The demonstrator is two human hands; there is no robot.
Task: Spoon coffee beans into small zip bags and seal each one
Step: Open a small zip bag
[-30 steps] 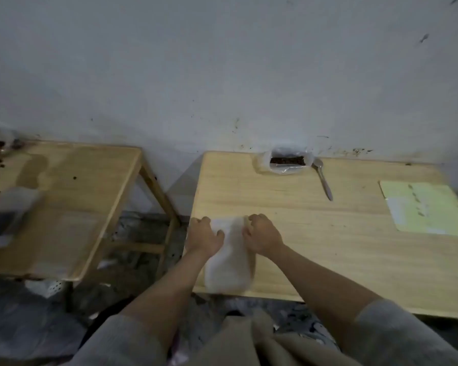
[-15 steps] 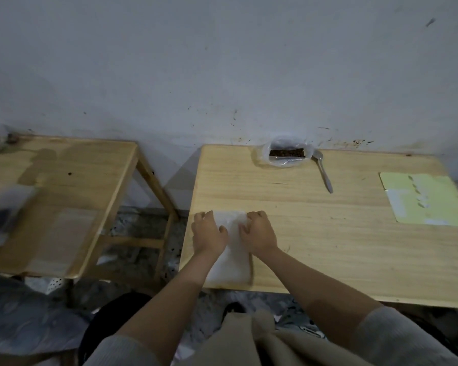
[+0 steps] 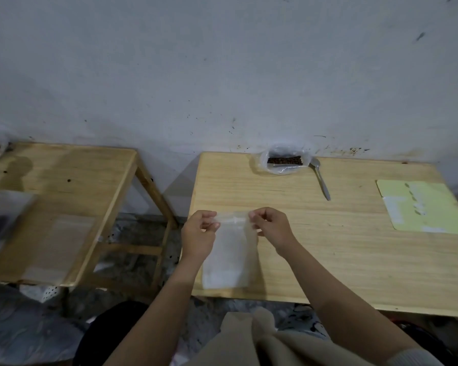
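Both hands, left hand (image 3: 197,235) and right hand (image 3: 272,228), pinched the zip bag (image 3: 232,249) at its top corners (no readable print anywhere) over the table (image 3: 328,247).

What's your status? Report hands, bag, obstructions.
Both hands, left hand and right hand, pinching zip bag top corners. Bag empty. Spoon, beans untouched, path clear.

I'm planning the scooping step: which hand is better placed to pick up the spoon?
The right hand. The spoon lies on the table's far right side, beside the bag of coffee beans, on that hand's side. The left hand could keep its grip on the zip bag.
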